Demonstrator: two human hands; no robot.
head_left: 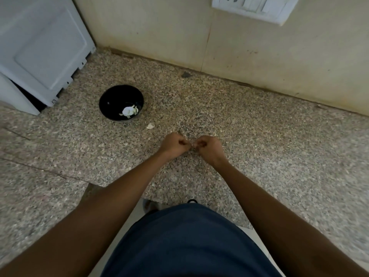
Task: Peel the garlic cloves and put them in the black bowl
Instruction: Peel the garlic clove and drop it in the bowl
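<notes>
Granite counter (259, 136): left hand (173, 144), right hand (208, 149) meet, fingers curled (pinched item hidden).

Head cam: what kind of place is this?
Most likely a home kitchen counter. A speckled stone worktop meets a tiled wall with a switch and socket plate, a white appliance stands in the corner, and a black bowl holds peeled garlic.

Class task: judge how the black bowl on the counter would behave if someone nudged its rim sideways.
The black bowl looks low and wide, so it would probably slide rather than tip. It holds only a few garlic pieces, so it is likely light and easy to shift.
</notes>
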